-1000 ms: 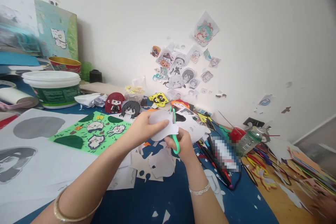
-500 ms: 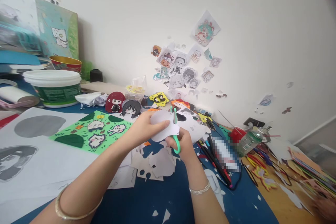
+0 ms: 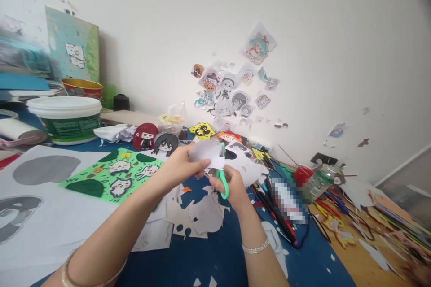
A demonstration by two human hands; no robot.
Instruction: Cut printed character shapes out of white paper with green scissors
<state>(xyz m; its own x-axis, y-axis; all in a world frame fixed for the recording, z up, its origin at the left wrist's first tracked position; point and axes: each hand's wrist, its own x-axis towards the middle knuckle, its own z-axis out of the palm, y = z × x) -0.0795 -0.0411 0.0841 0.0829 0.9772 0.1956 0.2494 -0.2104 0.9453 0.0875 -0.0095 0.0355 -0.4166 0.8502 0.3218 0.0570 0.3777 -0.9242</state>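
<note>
Pinched between the thumb and fingers of the left hand (image 3: 186,161), above the blue tabletop (image 3: 182,262): a pale, round-edged paper piece (image 3: 204,151). Just to the right of the left fingertips, gripped in the right hand (image 3: 233,184): green-handled scissors (image 3: 222,179), blades directed away from the body at the right edge of the paper piece, too small to tell whether parted. Left thumb flat on top of the paper, other fingers partly hidden. Right fingers curled around the handle. Both forearms slanting inward from below, with a gold bangle (image 3: 66,273) on the left and a beaded bracelet (image 3: 256,246) on the right.

Below the fingers, overlapping on the blue: paper offcuts (image 3: 207,213). Left of the left fingers: a bright green sheet (image 3: 112,172) with white cartoon animals, partly over a large white sheet (image 3: 60,219). Right of the right fingers: dark pens (image 3: 274,210), then a red cup (image 3: 302,173) and a jar (image 3: 321,184). Beyond the fingertips: a yellow spotted cutout (image 3: 202,131). Farther left: a white-rimmed green tub (image 3: 65,119) and a painted canvas (image 3: 72,45). High beyond the fingers, on the pale wall (image 3: 151,45): cartoon drawings (image 3: 258,45).
</note>
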